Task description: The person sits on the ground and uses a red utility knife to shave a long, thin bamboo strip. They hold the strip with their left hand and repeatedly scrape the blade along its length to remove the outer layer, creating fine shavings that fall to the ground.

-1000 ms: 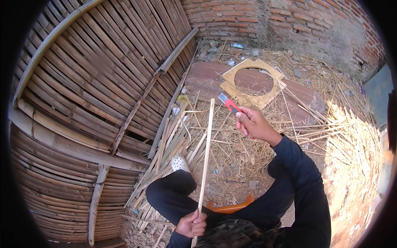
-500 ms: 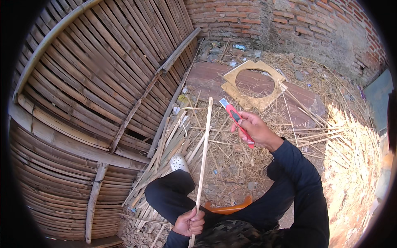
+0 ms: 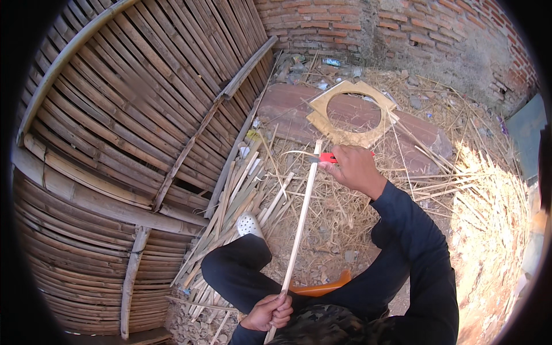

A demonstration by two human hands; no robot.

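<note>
My left hand (image 3: 267, 314) is wrapped round the lower part of a long pale bamboo strip (image 3: 300, 227), which slants up and away from my lap. Near the strip's far end, my right hand (image 3: 355, 170) grips a red utility knife (image 3: 328, 157). The knife lies sideways, its blade against the strip. A thin curled shaving (image 3: 298, 152) sticks out to the left of the blade. Most of the knife's handle is hidden under my fingers.
More bamboo strips (image 3: 241, 195) lie heaped by the slatted bamboo wall (image 3: 144, 98) on my left. Ahead, a board with a round hole (image 3: 319, 119) rests on a brown panel (image 3: 282, 109) before the brick wall (image 3: 328, 29). An orange stool edge (image 3: 325, 287) shows beneath me.
My right hand has turned the knife from pointing up to lying sideways, and its blade now meets the strip. The strip's far end has swung right. A shaving curls at the blade.
</note>
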